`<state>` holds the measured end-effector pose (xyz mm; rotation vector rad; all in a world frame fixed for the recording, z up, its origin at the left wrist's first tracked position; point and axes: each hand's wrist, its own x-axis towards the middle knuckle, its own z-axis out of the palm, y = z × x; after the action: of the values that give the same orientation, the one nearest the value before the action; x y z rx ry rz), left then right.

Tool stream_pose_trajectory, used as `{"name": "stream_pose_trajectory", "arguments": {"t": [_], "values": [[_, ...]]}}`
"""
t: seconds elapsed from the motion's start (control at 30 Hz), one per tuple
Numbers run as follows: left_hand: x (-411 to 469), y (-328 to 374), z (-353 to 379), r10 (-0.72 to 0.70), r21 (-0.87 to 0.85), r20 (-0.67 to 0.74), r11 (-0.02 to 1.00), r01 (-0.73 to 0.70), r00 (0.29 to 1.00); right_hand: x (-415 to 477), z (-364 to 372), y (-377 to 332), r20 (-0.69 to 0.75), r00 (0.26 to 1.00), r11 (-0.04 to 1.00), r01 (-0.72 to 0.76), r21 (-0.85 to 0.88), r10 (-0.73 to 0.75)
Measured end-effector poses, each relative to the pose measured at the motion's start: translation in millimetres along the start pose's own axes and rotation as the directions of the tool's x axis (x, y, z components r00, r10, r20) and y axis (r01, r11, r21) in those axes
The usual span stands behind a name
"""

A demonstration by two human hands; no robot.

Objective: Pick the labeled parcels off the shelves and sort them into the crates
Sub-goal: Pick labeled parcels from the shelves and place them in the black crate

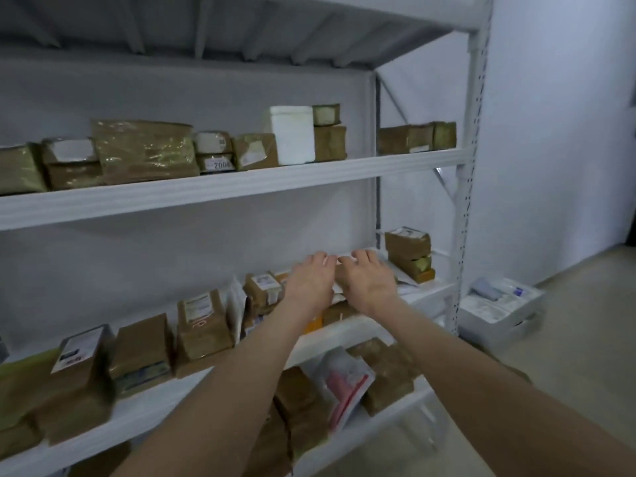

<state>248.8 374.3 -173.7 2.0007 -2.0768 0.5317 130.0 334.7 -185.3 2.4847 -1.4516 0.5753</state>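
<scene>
You are in the picking step: your 2 arms reach to the far right part of the middle shelf [347, 333], and no parcel is lifted yet. Your left hand [311, 284] and your right hand [370, 282] lie close side by side over a low pile of parcels. The fingers of the left hand are stretched forward and near together. The fingers of the right hand are a little apart, with the tips bent down. Neither hand is closed round anything that I can see. Whether the tips already touch a parcel I cannot tell, because the picture is blurred there.

The thing you go for seems to be the white flat parcel [406, 286] on top of this pile; it shows past your fingertips and to the right of your right hand, just beside the stack of brown parcels [409, 254].

For the next move, I think you must bring the fingers down on its far edge, clamp it with the thumbs and draw it toward you without dragging the neighbours. Then read the label — I cannot read it from here — and turn right to the white crate [499, 311] on the floor, which already holds some things. Only 1 crate is in view.
</scene>
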Motion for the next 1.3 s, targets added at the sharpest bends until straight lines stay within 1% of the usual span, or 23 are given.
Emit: {"name": "stream_pose_trajectory", "arguments": {"t": [0.1,0.17,0.27,0.37,0.5,0.6,0.73,0.8,0.93,1.0,1.07,1.13,1.23,1.27,1.3], "values": [[56,4,-29,0.031,0.001,-0.14,1.0,-0.031,0.99,44,-27,31,-0.116,0.993,1.0,-0.024,-0.002,0.023],[93,3,-49,0.035,-0.016,-0.215,0.999,-0.04,0.976,76,-43,49,-0.163,0.985,0.999,-0.05,0.01,0.051],[143,-3,-70,0.034,-0.018,-0.337,0.999,-0.043,0.941,128,-60,68,-0.211,0.97,0.992,-0.107,0.071,0.12],[187,-13,-79,0.033,0.003,-0.427,0.999,-0.035,0.904,173,-70,80,-0.24,0.953,0.974,-0.145,0.177,0.186],[237,-23,-82,0.005,-0.01,-0.439,1.0,-0.01,0.899,224,-76,92,-0.234,0.954,0.959,-0.129,0.251,0.189],[266,-28,-79,0.012,-0.003,-0.447,1.0,-0.015,0.894,259,-79,100,-0.234,0.954,0.942,-0.106,0.32,0.187],[295,-34,-83,-0.005,-0.037,-0.487,0.999,-0.015,0.873,311,-83,106,-0.198,0.959,0.885,-0.092,0.456,0.201],[305,-36,-90,-0.031,-0.039,-0.518,0.999,0.012,0.855,337,-83,106,-0.163,0.966,0.854,-0.091,0.513,0.201],[320,-44,-105,-0.093,-0.063,-0.601,0.996,0.069,0.794,375,-79,108,-0.096,0.981,0.775,-0.072,0.627,0.168],[328,-45,-110,-0.136,-0.077,-0.62,0.991,0.112,0.773,388,-74,115,-0.062,0.989,0.779,-0.066,0.623,0.133],[336,-43,-112,-0.175,-0.09,-0.619,0.984,0.152,0.766,398,-69,126,-0.056,0.992,0.798,-0.055,0.6,0.11],[345,-37,-112,-0.206,-0.103,-0.611,0.978,0.182,0.764,406,-65,139,-0.067,0.992,0.819,-0.047,0.572,0.104],[359,-24,-109,-0.256,-0.138,-0.59,0.966,0.217,0.766,412,-63,155,-0.108,0.987,0.874,-0.05,0.482,0.116],[365,-21,-107,-0.28,-0.159,-0.579,0.96,0.231,0.766,414,-63,158,-0.116,0.987,0.869,-0.043,0.493,0.115],[370,-18,-106,-0.303,-0.183,-0.568,0.953,0.242,0.765,417,-62,160,-0.112,0.989,0.836,-0.018,0.549,0.095]]}}
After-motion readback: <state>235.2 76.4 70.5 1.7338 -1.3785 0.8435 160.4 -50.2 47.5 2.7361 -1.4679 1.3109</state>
